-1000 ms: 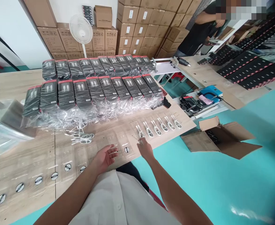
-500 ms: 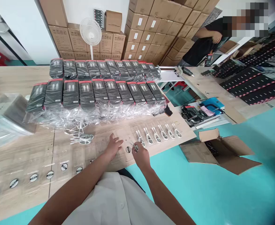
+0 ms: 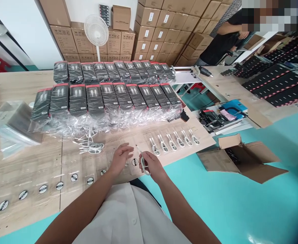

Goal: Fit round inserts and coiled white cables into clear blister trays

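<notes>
A coiled white cable (image 3: pixel 144 166) is held in my right hand (image 3: pixel 154 165), its fingers closed round the loop and one plug end pointing up and away. Just to its left, my left hand (image 3: pixel 119 158) has its fingers apart, close to the cable's plug but holding nothing. Between the hands lies a clear plastic tray (image 3: pixel 130 143) with a round black-and-white sticker (image 3: pixel 134 162). Right of my right hand, several coiled white cables (image 3: pixel 173 144) lie in a row in clear trays. A looser bundle of white cables (image 3: pixel 91 147) rests left of my left hand.
Black-and-red boxes (image 3: pixel 95 98) in clear wrap stand in two rows across the table. Stickered clear trays (image 3: pixel 42 179) line its front left, near a stack of clear plastic (image 3: pixel 14 118). An open carton (image 3: pixel 222 161) sits at right. A co-worker (image 3: pixel 220 40) stands behind.
My right hand has turned, so the coiled cable shows more of its loop. My left hand's fingers have shifted from the tray toward the cable. The view has moved slightly.
</notes>
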Available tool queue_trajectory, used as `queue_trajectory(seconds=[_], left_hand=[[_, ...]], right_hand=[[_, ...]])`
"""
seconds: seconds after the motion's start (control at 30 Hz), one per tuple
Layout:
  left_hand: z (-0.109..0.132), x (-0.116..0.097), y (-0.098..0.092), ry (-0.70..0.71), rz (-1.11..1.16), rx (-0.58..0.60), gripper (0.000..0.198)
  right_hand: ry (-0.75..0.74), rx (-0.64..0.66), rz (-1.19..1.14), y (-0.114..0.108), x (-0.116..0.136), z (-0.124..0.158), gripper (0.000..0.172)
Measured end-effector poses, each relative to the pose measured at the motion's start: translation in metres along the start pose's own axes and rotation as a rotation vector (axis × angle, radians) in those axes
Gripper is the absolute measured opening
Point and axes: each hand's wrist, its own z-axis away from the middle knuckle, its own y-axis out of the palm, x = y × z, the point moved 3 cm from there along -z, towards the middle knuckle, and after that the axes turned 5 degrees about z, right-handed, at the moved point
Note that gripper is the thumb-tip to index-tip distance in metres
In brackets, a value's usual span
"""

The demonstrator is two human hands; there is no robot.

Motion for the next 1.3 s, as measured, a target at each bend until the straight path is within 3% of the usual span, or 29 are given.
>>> queue_trajectory(seconds=[0.1,0.23,0.43,0.53,0.7,0.8,0.93,1.17,1.3], left_hand=[[0.005,-0.011,0.005,0.017,-0.002,0.028,0.024],[0.009,-0.021,0.005,0.017,-0.04,-0.069,0.027],[0.012,-0.025,0.005,0.081,-0.072,-0.118,0.028],[0.012,-0.021,0.003,0.083,-0.104,-0.131,0.029],[0.016,-0.011,0.0,0.069,-0.111,-0.012,0.026],[0.019,-0.008,-0.002,0.09,-0.043,0.039,0.054],[0.02,-0.009,-0.005,0.127,0.072,-0.038,0.078],[0.023,-0.019,0.007,-0.021,0.227,-0.042,0.034],[0.022,-0.021,0.008,-0.019,0.178,-0.096,0.034]], right_hand=[[-0.007,0.036,0.104,0.012,0.0,0.0,0.033],[-0.023,0.061,0.121,0.023,0.001,0.0,0.034],[-0.089,-0.136,-0.055,0.018,0.0,0.0,0.037],[-0.074,-0.135,-0.036,0.015,-0.003,0.001,0.038],[-0.146,-0.091,0.2,0.011,-0.003,0.003,0.033],[-0.137,-0.121,0.194,0.014,-0.003,0.0,0.032],[-0.111,-0.09,0.221,0.027,0.0,-0.007,0.03],[-0.152,-0.033,0.34,0.045,0.008,-0.009,0.033],[-0.156,-0.03,0.393,0.049,0.009,-0.011,0.04]])
